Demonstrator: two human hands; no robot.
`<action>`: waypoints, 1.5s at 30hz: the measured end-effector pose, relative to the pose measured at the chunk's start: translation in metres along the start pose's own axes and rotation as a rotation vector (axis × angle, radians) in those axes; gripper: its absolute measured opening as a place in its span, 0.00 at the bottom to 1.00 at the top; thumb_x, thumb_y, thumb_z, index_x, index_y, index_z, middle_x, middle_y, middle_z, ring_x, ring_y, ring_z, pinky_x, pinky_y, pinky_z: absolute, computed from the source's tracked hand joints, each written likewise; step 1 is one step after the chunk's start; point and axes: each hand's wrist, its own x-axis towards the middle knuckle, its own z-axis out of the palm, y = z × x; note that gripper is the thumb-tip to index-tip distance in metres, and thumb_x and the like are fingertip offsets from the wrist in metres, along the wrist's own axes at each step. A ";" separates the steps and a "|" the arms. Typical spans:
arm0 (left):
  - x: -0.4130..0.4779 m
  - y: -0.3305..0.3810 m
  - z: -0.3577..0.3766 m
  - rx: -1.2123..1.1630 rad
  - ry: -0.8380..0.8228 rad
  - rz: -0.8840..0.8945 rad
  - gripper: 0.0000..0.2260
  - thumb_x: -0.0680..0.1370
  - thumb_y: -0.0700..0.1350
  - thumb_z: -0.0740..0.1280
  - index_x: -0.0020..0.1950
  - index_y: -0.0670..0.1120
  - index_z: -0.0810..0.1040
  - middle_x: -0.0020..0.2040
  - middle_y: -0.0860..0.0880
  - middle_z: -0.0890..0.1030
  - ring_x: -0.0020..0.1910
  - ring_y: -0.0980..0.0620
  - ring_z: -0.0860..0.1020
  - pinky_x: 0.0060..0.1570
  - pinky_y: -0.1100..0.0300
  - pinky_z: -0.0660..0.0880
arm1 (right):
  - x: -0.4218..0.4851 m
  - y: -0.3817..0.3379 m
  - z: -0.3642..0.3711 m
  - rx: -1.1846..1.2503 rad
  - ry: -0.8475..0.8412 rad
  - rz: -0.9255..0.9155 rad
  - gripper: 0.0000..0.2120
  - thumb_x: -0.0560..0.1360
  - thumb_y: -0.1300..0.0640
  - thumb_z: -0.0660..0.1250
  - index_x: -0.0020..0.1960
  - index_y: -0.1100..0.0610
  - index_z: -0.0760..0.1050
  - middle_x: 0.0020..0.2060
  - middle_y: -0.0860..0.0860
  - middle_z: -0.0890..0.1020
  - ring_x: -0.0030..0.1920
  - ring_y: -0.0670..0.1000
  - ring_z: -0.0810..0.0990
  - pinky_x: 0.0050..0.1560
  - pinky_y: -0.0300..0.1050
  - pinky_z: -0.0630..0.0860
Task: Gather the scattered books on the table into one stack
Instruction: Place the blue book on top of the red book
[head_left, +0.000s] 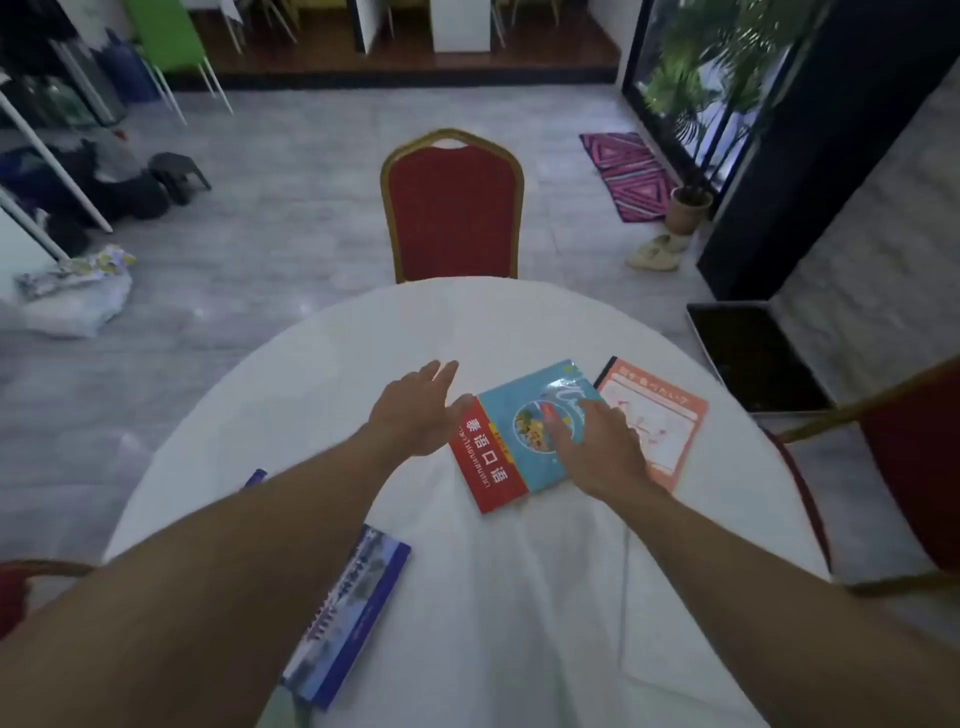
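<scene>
Gathering step, first pick: right hand (597, 452) fingers flat on red-and-blue book (511, 441), overlapping orange notebook (662, 421) at three o'clock; left hand (415, 410) spread, holding nothing; spiral-bound book (353, 618) at seven o'clock on desk (322, 364) awaits collecting.

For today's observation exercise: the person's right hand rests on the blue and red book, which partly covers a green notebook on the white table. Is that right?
Not quite. The head view shows the right hand resting on the blue and red book, which partly covers an orange notebook, not a green one, on the white table.
</scene>
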 end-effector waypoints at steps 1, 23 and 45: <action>0.005 -0.001 0.007 -0.001 -0.037 0.001 0.30 0.81 0.62 0.51 0.80 0.50 0.52 0.80 0.46 0.56 0.77 0.43 0.60 0.74 0.46 0.60 | 0.002 0.006 0.010 -0.001 -0.009 0.026 0.32 0.79 0.33 0.57 0.71 0.57 0.72 0.67 0.57 0.77 0.70 0.61 0.73 0.71 0.60 0.69; 0.045 -0.020 0.115 0.066 -0.291 -0.107 0.46 0.72 0.68 0.64 0.79 0.45 0.48 0.72 0.40 0.61 0.72 0.41 0.61 0.67 0.46 0.67 | 0.006 0.046 0.106 -0.191 -0.154 0.187 0.45 0.79 0.39 0.59 0.84 0.61 0.41 0.83 0.64 0.41 0.83 0.65 0.40 0.82 0.62 0.40; -0.080 -0.006 0.135 -0.174 -0.247 -0.214 0.40 0.73 0.54 0.70 0.76 0.42 0.53 0.65 0.44 0.65 0.64 0.47 0.69 0.60 0.50 0.75 | -0.050 0.050 0.104 0.043 -0.506 -0.069 0.47 0.80 0.55 0.70 0.84 0.51 0.39 0.81 0.51 0.29 0.84 0.53 0.51 0.77 0.48 0.68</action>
